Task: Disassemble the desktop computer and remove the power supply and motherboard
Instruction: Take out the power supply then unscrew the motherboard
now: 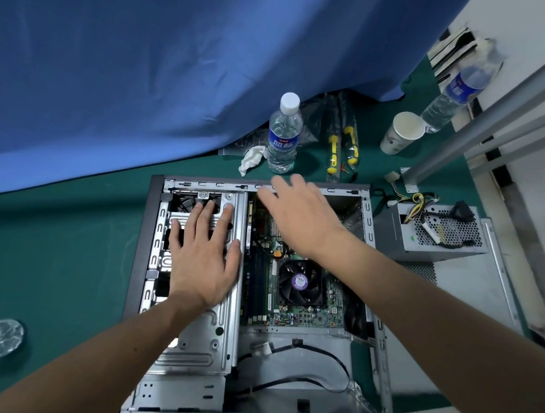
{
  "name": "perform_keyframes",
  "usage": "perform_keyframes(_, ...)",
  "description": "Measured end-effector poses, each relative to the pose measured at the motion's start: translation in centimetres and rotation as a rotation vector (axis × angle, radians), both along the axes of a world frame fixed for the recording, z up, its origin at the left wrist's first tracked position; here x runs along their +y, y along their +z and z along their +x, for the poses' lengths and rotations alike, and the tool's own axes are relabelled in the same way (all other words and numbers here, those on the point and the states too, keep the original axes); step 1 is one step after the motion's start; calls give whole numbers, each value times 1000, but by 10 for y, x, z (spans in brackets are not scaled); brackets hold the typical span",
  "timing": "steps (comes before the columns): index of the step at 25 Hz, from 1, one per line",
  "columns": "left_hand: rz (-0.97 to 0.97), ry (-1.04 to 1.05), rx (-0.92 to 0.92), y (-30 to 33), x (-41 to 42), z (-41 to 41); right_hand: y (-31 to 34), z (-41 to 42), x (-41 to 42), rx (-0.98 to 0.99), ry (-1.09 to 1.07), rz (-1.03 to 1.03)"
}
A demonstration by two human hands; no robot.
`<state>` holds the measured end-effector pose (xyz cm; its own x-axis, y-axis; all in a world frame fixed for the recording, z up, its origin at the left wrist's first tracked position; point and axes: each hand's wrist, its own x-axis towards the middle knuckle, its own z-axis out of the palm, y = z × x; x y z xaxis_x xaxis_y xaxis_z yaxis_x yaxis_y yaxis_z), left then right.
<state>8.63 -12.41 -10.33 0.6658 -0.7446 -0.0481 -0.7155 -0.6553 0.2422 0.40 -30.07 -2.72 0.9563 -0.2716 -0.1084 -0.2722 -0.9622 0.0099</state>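
From the head camera, an open desktop computer case (380, 359) lies on its side on a green table mat (51, 255), its side panel off and its interior facing up. The left hand (201, 259) lies flat on the silver drive cage (197, 346) in the left half of the case, fingers straight and spread, gripping nothing, with the fingertips reaching the far end of the cage. The right hand (299, 214) is held over the far part of the motherboard (308, 315), fingers extended and relaxed, empty, its fingertips near the case's far rim; whether it touches anything beneath cannot be told. The green motherboard is seated in the right half of the case, with the black CPU cooler fan (299, 282) in its middle just below the right wrist. The power supply (430, 230) sits outside the case, just beside its far right corner, resting on a grey metal panel (471, 301), with its bundle of coloured wires at the top. Beyond the case stand a water bottle (284, 133) with a crumpled tissue (252, 159) beside it, two yellow-handled screwdrivers (343, 146), a paper cup (402, 133) and a second bottle (456, 93). A blue cloth (178, 54) hangs behind the table.
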Motion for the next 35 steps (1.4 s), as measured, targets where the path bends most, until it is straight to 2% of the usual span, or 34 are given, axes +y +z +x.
perform_keyframes(2,-3,3,-4,0,0,-2,3,-1,-3,43,79,22)
perform_keyframes(6,16,-4,-11,-1,0,-2,2,5,3,78,-218,-20)
perform_keyframes(10,26,-7,-8,1,-2,-1,5,4,-8,-3,19,70)
perform_keyframes(12,29,-9,-10,1,-1,-2,6,5,-9,10,55,54)
perform_keyframes(17,33,-9,-19,1,0,-2,-1,10,-4,11,-156,-4)
perform_keyframes(22,34,-7,-9,2,0,-3,4,6,-16,15,-17,264)
perform_keyframes(27,35,-6,-6,4,0,-3,-5,-4,-7,6,-255,94)
perform_keyframes(31,27,-4,-6,4,0,-3,-6,-7,-14,-82,-142,213)
perform_keyframes(33,25,-2,-10,3,0,-3,-6,-11,-14,-108,-201,287)
perform_keyframes(35,27,-2,-16,2,0,-4,-9,-18,-12,-84,-327,262)
